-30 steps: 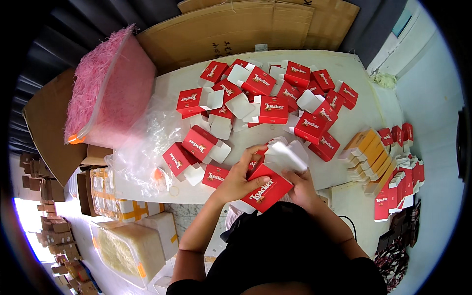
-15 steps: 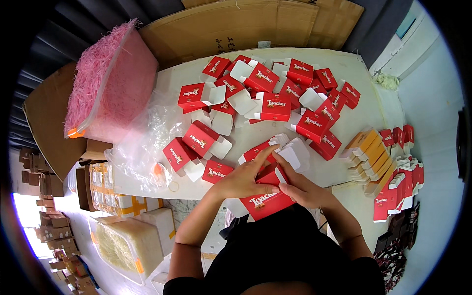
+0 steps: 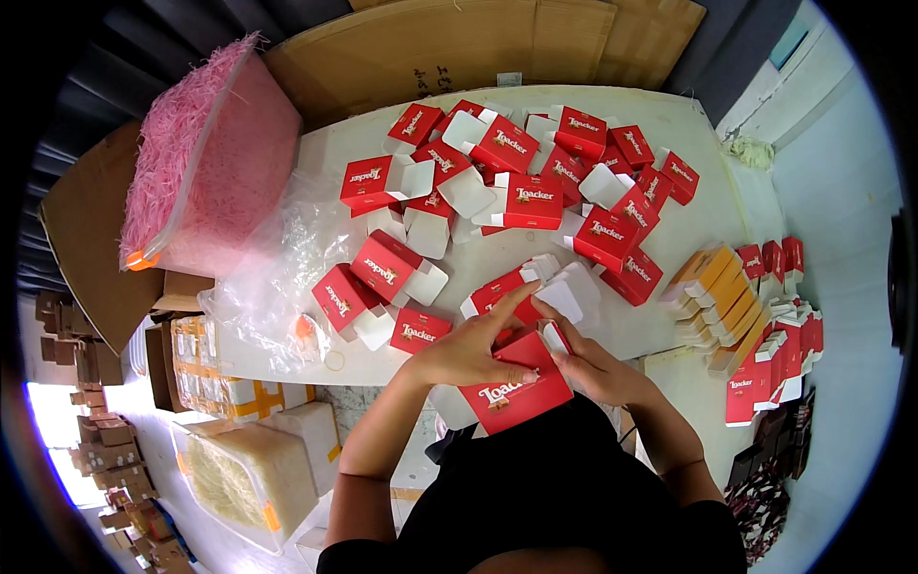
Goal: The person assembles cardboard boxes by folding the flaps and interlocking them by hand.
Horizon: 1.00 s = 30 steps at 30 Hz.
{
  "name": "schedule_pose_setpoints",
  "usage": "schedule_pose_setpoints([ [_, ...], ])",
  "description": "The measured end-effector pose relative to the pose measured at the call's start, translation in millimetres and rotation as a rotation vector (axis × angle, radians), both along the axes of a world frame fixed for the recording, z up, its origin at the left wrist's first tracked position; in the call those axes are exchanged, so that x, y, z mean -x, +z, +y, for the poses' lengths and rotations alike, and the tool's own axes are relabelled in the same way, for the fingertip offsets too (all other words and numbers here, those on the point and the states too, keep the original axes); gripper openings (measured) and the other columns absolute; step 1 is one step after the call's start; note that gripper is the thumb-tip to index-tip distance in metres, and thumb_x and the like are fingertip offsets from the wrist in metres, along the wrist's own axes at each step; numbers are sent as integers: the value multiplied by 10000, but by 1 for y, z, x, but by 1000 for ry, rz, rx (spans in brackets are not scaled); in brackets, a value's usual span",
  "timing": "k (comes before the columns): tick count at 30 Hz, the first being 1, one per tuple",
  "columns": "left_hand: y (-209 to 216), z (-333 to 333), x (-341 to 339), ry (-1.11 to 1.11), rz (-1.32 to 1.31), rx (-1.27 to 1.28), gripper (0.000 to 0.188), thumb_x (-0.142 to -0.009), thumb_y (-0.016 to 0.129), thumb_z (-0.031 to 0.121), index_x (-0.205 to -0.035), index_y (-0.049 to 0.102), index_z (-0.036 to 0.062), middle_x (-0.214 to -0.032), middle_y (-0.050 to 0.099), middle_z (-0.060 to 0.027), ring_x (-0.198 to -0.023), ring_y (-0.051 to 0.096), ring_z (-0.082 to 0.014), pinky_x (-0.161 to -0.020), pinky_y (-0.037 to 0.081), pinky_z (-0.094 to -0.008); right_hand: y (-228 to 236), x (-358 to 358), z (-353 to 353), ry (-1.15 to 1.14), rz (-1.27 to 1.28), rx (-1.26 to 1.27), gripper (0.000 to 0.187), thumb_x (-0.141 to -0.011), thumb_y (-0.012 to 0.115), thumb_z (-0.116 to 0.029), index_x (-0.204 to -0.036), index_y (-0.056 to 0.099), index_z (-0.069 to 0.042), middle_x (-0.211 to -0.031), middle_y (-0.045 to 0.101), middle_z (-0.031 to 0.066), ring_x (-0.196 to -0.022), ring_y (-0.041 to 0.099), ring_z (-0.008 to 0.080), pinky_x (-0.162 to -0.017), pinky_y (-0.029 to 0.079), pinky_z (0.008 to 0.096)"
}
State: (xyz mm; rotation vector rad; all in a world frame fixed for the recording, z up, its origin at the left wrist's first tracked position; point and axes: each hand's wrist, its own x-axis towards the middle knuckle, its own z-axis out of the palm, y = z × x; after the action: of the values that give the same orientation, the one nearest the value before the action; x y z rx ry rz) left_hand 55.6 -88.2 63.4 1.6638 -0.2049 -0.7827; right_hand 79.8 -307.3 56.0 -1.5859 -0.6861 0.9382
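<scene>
Close to my body, at the table's near edge, I hold a red cardboard box (image 3: 512,394) with its printed face tilted up. My left hand (image 3: 469,346) grips it from the left, thumb lying across the printed face and fingers over the far end. My right hand (image 3: 595,368) closes on its right end, fingertips at a small white flap edge. A white flap (image 3: 449,407) sticks out at the box's lower left. Just beyond my hands lie red flattened cartons (image 3: 495,292) with white flaps (image 3: 571,292), partly hidden by my fingers.
Several red boxes with raised white flaps (image 3: 531,201) crowd the white table (image 3: 335,153). A tub of pink paper shreds (image 3: 215,163) stands left beside clear plastic wrap (image 3: 273,277). Yellow cartons (image 3: 722,301) and more red cartons (image 3: 775,359) are stacked right. Below left is another tub (image 3: 234,478).
The box in my hands has turned so more of its printed face shows. My left thumb has moved onto that face, and my right fingers have shifted along the end edge.
</scene>
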Motion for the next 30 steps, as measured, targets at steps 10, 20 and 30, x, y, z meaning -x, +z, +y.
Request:
schedule_pose_setpoints([
  [10, -13, -4, -2, -4, -104, -16, 990, -680, 761, 287, -1418, 116, 147, -1165, 520, -193, -1144, 466, -294, -958, 349, -392, 2, 11, 10, -67, -323, -25, 570, -932, 309, -197, -1411, 67, -4, -1235, 434, 258, -1074, 514, 276, -933, 351, 342],
  [20, -6, -2, -3, -21, 69, 128, 1008, -679, 763, 140, -1426, 86, 132, -1258, 458, -171, -1248, 370, -256, -1054, 255, -391, 2, 4, 1, -21, -23, -86, 567, -944, 324, -242, -1392, 110, 32, -1319, 376, 242, -1206, 418, 323, -981, 314, 361],
  [30, -9, -8, -2, -31, 1, 113, 1003, -690, 754, 120, -1426, 74, 123, -1261, 433, -139, -1251, 353, -235, -1070, 232, -390, 3, 5, 2, -13, -110, -14, 570, -920, 353, -250, -1388, 127, -18, -1172, 478, 233, -997, 538, 332, -856, 395, 386],
])
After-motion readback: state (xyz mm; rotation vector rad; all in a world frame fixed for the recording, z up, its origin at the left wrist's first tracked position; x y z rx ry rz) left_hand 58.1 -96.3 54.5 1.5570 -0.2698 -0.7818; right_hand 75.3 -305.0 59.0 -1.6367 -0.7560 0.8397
